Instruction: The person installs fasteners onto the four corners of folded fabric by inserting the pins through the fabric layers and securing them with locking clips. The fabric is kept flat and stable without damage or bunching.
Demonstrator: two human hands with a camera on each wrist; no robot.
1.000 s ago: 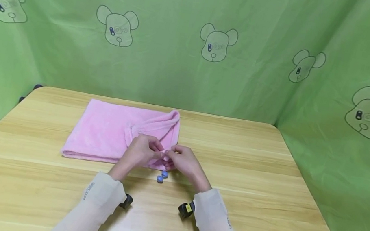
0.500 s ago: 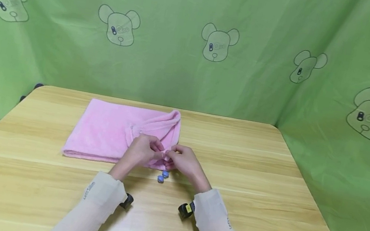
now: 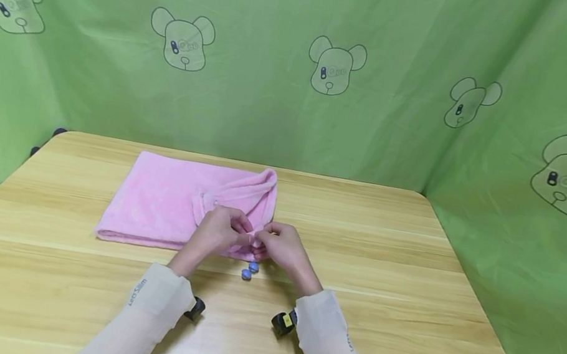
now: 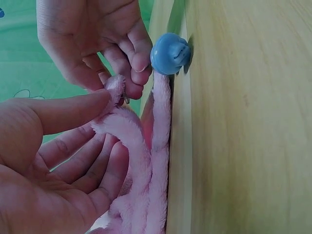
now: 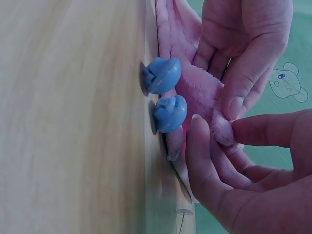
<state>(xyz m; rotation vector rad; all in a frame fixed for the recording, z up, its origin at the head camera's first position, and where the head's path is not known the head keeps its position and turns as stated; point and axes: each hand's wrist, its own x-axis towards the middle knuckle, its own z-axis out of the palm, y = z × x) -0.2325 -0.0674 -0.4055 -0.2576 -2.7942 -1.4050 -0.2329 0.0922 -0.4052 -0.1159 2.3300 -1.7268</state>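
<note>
A folded pink plush cloth lies on the table, its right front corner turned back and lifted. My left hand pinches the raised edge between thumb and fingers. Close against it, my right hand pinches the same edge, its fingertips bent around the plush in the right wrist view. A small shiny piece shows at the pinched edge; its kind cannot be told. Two blue mushroom-shaped caps rest on the table just in front of the cloth, below my hands, and neither hand touches them.
Beside the cloth in the right wrist view is a clear pin with a flat head. A small clear piece sits near the cloth's edge. The wooden table is enclosed by green curtains at the back and sides.
Very little differs. Both hands keep pinching the cloth edge in the same place, with only slight finger motion; the cloth and blue caps stay put.
</note>
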